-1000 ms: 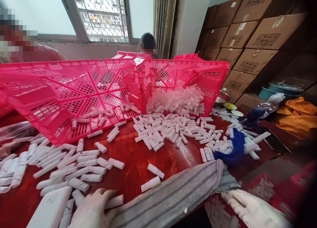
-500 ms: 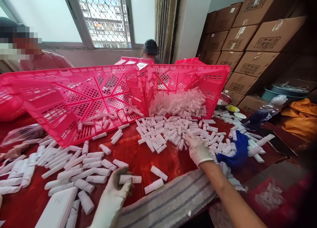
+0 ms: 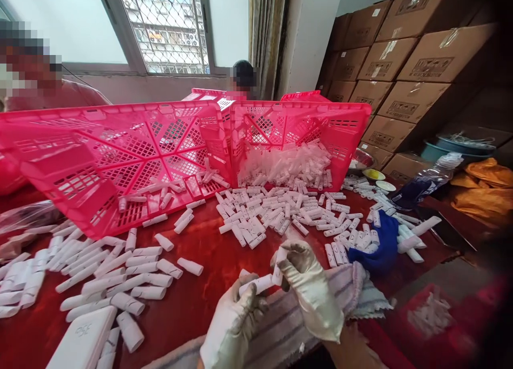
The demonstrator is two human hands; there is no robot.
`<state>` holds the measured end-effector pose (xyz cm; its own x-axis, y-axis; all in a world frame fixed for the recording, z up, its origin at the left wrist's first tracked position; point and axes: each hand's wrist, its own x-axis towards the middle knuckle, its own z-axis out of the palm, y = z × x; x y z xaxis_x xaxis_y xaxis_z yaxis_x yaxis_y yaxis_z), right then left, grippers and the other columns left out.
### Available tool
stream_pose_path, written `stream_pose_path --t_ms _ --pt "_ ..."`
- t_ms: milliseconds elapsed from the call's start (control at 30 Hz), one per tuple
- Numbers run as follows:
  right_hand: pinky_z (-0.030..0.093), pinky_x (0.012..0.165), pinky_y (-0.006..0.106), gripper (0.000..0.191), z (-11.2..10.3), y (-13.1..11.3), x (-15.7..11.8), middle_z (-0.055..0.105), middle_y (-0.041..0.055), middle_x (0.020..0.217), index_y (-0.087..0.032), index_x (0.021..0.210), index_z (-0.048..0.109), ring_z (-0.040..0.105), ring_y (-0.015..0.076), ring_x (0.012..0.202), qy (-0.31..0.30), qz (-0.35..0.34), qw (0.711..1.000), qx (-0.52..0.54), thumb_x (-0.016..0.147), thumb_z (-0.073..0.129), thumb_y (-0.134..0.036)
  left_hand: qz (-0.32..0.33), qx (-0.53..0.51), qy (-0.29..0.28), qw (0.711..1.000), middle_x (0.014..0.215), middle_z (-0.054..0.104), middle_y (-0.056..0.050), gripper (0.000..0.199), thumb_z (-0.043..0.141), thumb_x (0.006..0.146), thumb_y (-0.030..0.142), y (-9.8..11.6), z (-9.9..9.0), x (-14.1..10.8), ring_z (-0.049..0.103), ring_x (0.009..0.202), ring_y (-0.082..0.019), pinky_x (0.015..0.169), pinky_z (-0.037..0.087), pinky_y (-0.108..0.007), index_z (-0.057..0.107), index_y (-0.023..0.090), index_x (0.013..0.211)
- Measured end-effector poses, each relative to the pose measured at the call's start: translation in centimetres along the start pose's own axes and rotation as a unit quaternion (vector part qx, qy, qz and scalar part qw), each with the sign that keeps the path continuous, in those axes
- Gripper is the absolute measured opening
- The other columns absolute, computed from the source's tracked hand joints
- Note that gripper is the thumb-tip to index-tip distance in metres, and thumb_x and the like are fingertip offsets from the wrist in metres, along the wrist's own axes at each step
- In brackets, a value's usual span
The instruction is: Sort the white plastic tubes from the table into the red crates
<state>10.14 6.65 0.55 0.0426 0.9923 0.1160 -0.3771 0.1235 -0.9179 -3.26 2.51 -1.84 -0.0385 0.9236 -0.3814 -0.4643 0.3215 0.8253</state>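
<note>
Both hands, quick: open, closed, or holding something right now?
Left hand: closed, holding a white tube.
Right hand: closed, holding a second white tube, its end by the first.

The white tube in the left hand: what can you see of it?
The white tube is short and smooth, plastic-looking, tilted slightly up toward its right end. The gloved left hand holds it, hiding part. Seen against the red tabletop, it meets, or nearly meets, a second tube in the right hand; whether they join is unclear.

A daylit, grilled window sits beside a curtain beyond the red table, cardboard cartons stacked past its far-right corner.
</note>
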Motion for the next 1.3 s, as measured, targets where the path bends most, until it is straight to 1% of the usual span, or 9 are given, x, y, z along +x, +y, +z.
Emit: stream_pose_path --t_ms 200,333,400,500,733,867,1033,1133,1300 --pt "0.035 0.038 0.018 0.043 0.8 0.0 -0.4 0.059 -0.0061 0.061 -0.021 0.082 0.048 0.043 0.0067 0.043 0.049 0.047 0.998 0.001 0.063 0.078 -0.045 0.041 0.109 0.009 0.993 0.069 0.068 -0.006 0.058 0.070 0.061 0.064 -0.8 1.0 -1.4 0.063 0.067 -0.018 0.065 0.050 -0.025 0.068 0.013 0.089" --pt "0.046 0.063 0.022 0.035 0.8 -0.6 -1.4 0.060 -0.0019 0.072 -0.018 0.079 0.057 0.054 0.0118 0.068 -0.035 0.058 0.995 -0.067 0.071 0.071 -0.049 0.104 0.252 0.040 0.961 0.107 0.067 -0.004 0.055 0.054 0.076 0.063 -0.5 1.5 -2.7 0.058 0.104 -0.020 0.094 0.039 -0.024 0.066 0.021 0.109" --pt "0.044 0.074 0.024 0.035 0.5 -1.1 -1.5 0.059 -0.0007 0.076 -0.017 0.080 0.062 0.054 0.0127 0.076 -0.078 0.072 0.988 -0.108 0.078 0.063 -0.052 0.106 0.298 0.037 0.948 0.101 0.068 -0.003 0.057 0.049 0.079 0.063 -0.1 1.5 -3.1 0.059 0.096 -0.019 0.089 0.040 -0.022 0.064 0.020 0.114" --pt "0.042 0.070 0.025 0.037 0.1 -1.6 -1.2 0.056 -0.0012 0.073 -0.017 0.077 0.062 0.051 0.0123 0.072 -0.104 0.079 0.982 -0.139 0.075 0.065 -0.053 0.127 0.331 0.036 0.934 0.088 0.069 -0.002 0.050 0.048 0.081 0.059 0.2 1.3 -3.3 0.061 0.085 -0.017 0.078 0.042 -0.020 0.067 0.019 0.105" --pt "0.034 0.054 0.024 0.040 0.8 -2.3 -1.1 0.044 -0.0050 0.058 -0.017 0.068 0.056 0.037 0.0088 0.054 -0.058 0.105 0.974 -0.194 0.072 0.065 -0.055 0.227 0.422 0.122 0.869 0.085 0.072 -0.006 0.026 0.061 0.076 0.045 -0.6 0.4 -2.5 0.064 0.074 -0.021 0.069 0.045 -0.025 0.068 0.024 0.090" --pt "0.042 0.068 0.024 0.035 0.1 -2.6 -2.0 0.053 -0.0009 0.076 -0.018 0.078 0.058 0.050 0.0120 0.071 -0.111 0.040 0.971 -0.207 0.082 0.057 -0.052 0.195 0.399 0.126 0.887 0.075 0.070 -0.003 0.026 0.059 0.078 0.046 -0.3 0.9 -2.9 0.062 0.066 -0.019 0.067 0.045 -0.024 0.068 0.025 0.089" --pt "0.045 0.069 0.025 0.035 -1.1 -1.2 -3.6 0.060 0.0055 0.093 -0.017 0.080 0.061 0.056 0.0151 0.077 -0.126 0.059 0.959 -0.249 0.082 0.056 -0.052 0.158 0.344 0.031 0.925 0.074 0.069 -0.004 0.024 0.058 0.078 0.045 -1.8 2.8 -3.6 0.062 0.069 -0.019 0.066 0.045 -0.023 0.065 0.023 0.081" --pt "0.046 0.070 0.027 0.039 -2.0 -0.8 -4.5 0.062 0.0065 0.088 -0.017 0.074 0.060 0.058 0.0176 0.078 -0.108 0.073 0.952 -0.278 0.080 0.056 -0.055 0.150 0.361 -0.007 0.921 0.070 0.068 -0.005 0.021 0.061 0.076 0.043 -2.8 3.2 -3.8 0.060 0.067 -0.020 0.064 0.046 -0.024 0.067 0.023 0.078" --pt "0.045 0.065 0.028 0.033 -8.9 -3.5 -6.2 0.062 0.0015 0.073 -0.022 0.076 0.053 0.056 0.0181 0.070 0.007 0.135 0.929 -0.346 0.077 0.054 -0.055 0.208 0.436 -0.081 0.872 0.094 0.069 -0.008 0.024 0.063 0.075 0.039 1.1 -1.7 -2.0 0.061 0.086 -0.025 0.082 0.047 -0.031 0.071 0.026 0.094"
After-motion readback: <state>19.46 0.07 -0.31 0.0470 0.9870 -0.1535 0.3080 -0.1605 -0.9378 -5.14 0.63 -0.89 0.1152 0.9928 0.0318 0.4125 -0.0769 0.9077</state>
